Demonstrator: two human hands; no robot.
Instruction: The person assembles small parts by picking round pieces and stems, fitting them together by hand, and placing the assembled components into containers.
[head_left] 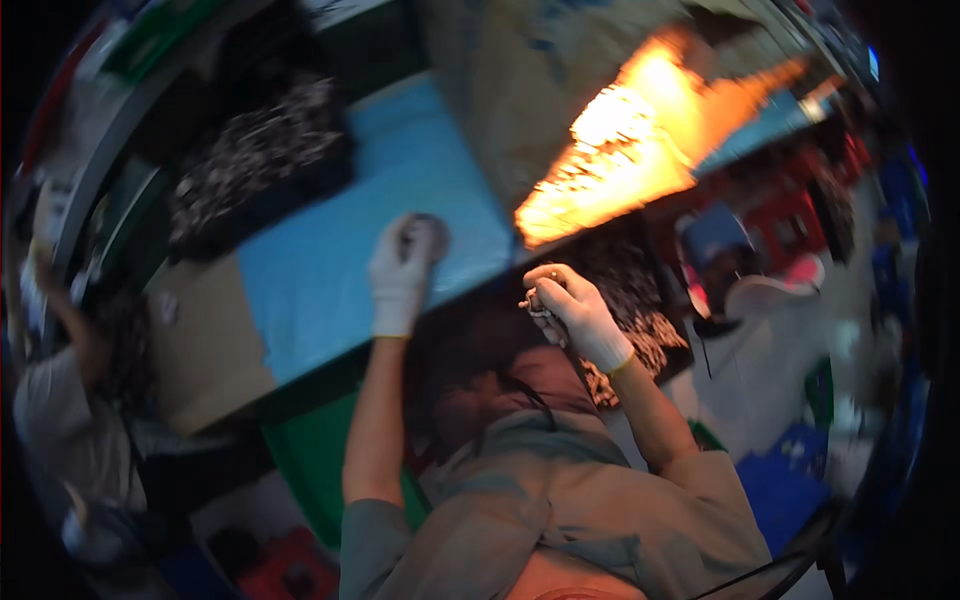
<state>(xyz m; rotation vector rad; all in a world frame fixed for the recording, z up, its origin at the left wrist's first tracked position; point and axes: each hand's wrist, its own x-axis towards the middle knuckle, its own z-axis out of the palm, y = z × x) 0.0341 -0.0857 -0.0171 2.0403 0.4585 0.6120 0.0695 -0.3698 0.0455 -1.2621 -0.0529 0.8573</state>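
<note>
My left hand (400, 275), in a white glove, rests on a blue sheet (330, 280) covering the table. Its fingers curl by a dark, roundish thing (437, 235), too blurred to name. My right hand (585, 315), also gloved, is held at the table's near edge with its fingers closed. Small greyish metal parts (540, 312) stick out from its grip. Just beyond it lies a heap of small parts (610, 180) under glaring orange-white light, so their shapes are washed out.
A black crate of small parts (265, 150) stands at the far left of the sheet. Beside my right forearm is another parts crate (640, 310). Brown cardboard (205, 345) covers the table's left end. Another person (75, 420) is at the left; blue bins (790, 470) stand lower right.
</note>
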